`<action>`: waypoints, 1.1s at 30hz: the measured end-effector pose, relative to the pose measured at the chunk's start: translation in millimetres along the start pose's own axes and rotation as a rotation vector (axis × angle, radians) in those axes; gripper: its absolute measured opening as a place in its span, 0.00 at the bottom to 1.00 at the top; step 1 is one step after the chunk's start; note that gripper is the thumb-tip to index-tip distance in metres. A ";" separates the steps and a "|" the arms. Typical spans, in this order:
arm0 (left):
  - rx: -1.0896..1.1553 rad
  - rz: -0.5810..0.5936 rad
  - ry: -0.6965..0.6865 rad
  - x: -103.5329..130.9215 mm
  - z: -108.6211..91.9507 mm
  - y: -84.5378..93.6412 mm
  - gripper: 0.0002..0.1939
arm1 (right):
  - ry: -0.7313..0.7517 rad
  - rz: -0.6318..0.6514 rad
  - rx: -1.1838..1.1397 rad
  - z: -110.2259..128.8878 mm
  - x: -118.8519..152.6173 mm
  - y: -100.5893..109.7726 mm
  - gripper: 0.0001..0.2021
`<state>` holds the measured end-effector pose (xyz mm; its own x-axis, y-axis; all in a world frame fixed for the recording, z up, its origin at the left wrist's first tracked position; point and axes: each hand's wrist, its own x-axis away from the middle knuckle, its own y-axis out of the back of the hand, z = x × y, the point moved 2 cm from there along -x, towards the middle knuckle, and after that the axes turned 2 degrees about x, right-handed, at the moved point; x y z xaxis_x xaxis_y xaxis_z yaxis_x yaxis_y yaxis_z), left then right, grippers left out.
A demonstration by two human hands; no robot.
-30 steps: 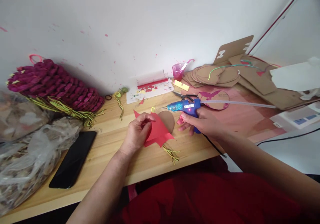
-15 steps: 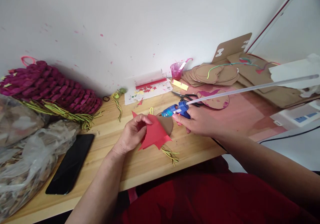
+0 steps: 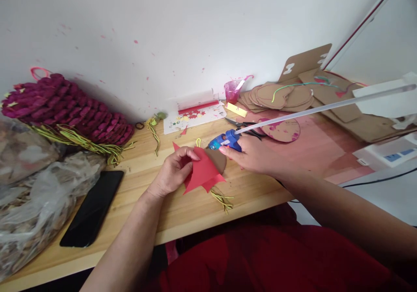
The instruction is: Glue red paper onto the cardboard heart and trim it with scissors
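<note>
Pinching the red paper shape point(image 3: 203, 172) between thumb and fingertips, my left hand point(image 3: 172, 173) held it lifted at one edge near the middle of the frame, just above the wooden table point(image 3: 182, 209). Under the red piece lay a brown cardboard disc point(image 3: 219, 158), partly covered by it, with a small yellow loop point(image 3: 198, 142) showing at its upper edge and a tuft of yellow-green fibres point(image 3: 223, 200) trailing out below. My right hand point(image 3: 257, 155) was wrapped tight round the blue glue gun point(image 3: 225, 140), fingers curled on its grip, and the nozzle pointed left and down, right at the upper edge of the disc; I could not tell whether the tip touched it. A long clear glue stick point(image 3: 325, 106) ran from the back of the gun up toward the right edge of the frame.

Just behind the gun lay black scissors point(image 3: 243, 124) and a paint-smeared round card point(image 3: 284, 129). Further back stood a pink cup point(image 3: 232, 92) by the wall, with a stack of cardboard cutouts point(image 3: 276, 96) to its right. At lower left a black phone point(image 3: 93, 207) lay flat beside a clear plastic bag point(image 3: 35, 205), and a heap of magenta woven pieces point(image 3: 68, 114) filled the left side.
</note>
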<state>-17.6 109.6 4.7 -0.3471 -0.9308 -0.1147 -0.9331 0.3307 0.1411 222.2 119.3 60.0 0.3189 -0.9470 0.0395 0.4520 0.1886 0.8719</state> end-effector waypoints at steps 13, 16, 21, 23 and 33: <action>0.039 0.000 0.005 -1.0 5.2 0.9 0.03 | 0.000 0.022 0.108 4.2 1.3 3.6 0.20; 0.064 0.001 0.028 -0.7 4.9 0.0 0.03 | 0.004 0.036 0.100 4.9 2.2 5.7 0.21; 0.026 0.003 0.006 -1.0 7.5 2.0 0.03 | -0.017 0.027 0.067 5.8 0.1 5.0 0.21; 0.019 0.003 0.001 -1.4 7.7 2.4 0.03 | -0.023 0.023 0.077 7.1 -1.2 4.7 0.21; 0.056 0.010 0.026 -1.4 3.7 -0.2 0.02 | 0.006 0.033 0.075 4.1 2.2 9.1 0.21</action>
<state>-17.4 111.4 1.2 -0.3543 -0.9310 -0.0879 -0.9338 0.3472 0.0867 223.5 117.9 70.0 0.3375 -0.9390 0.0667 0.3771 0.1997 0.9044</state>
